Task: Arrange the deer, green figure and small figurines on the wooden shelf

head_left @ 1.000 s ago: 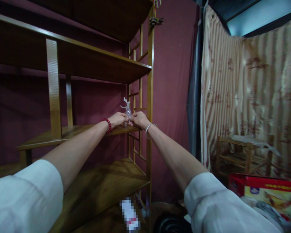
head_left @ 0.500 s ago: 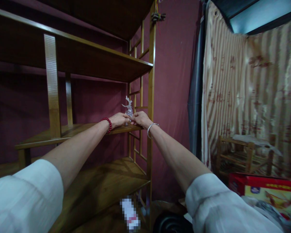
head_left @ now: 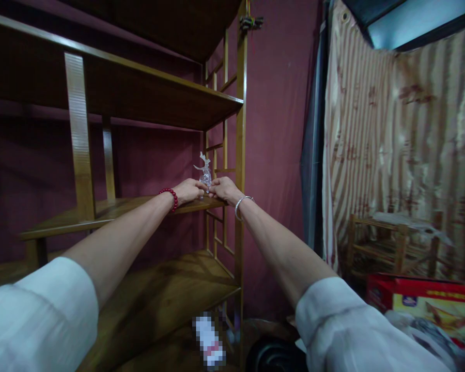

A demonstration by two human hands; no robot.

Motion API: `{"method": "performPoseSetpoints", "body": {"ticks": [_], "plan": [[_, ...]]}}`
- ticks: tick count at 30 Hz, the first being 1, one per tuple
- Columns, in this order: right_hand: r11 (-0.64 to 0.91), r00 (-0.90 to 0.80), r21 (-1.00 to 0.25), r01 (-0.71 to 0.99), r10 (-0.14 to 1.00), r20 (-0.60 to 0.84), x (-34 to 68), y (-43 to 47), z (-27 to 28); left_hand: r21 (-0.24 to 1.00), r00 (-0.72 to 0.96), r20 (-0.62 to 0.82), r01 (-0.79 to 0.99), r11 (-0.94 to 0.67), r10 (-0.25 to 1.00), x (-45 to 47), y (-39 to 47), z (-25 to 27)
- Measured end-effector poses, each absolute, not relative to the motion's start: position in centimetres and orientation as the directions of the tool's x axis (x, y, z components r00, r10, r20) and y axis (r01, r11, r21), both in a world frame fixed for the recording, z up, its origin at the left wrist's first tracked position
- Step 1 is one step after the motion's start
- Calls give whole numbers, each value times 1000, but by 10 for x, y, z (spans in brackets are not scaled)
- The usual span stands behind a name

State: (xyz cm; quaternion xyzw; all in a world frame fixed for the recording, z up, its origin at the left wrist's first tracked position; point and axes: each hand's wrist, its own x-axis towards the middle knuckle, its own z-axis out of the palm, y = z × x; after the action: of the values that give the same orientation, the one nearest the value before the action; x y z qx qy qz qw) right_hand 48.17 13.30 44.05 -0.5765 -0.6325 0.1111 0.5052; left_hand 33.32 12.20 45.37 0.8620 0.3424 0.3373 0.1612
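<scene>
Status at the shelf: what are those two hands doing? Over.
Left hand and right hand flank clear antlered figurine. Figurine upright at shelf; resting contact unclear. Hands partly hide its lower part.

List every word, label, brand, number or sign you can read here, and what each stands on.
None is legible.
Red box: yellow characters along the top, too blurred; blue emblem, too small.
Pixelated white item: nothing readable.
Striped curtain: reddish-brown marks; cannot tell whether they are writing.
</scene>
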Motion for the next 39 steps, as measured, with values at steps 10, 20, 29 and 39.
{"method": "performPoseSetpoints", "body": {"ticks": [10, 20, 29, 39], "plan": [[304, 191, -730, 612, 839, 510, 481, 136, 439, 421, 555, 429, 575, -701, 713, 332, 118, 454], [272, 218, -703, 657, 824, 523, 481, 137, 438, 423, 568, 430, 560, -713, 702, 331, 120, 453], [263, 237, -694, 671, 810, 536, 483, 133, 436, 408, 570, 445, 558, -723, 691, 331, 118, 453], [265, 232, -676, 688, 802, 550, 483, 130, 436, 455, 523, 457, 557, -695, 719, 330, 122, 452]]}}
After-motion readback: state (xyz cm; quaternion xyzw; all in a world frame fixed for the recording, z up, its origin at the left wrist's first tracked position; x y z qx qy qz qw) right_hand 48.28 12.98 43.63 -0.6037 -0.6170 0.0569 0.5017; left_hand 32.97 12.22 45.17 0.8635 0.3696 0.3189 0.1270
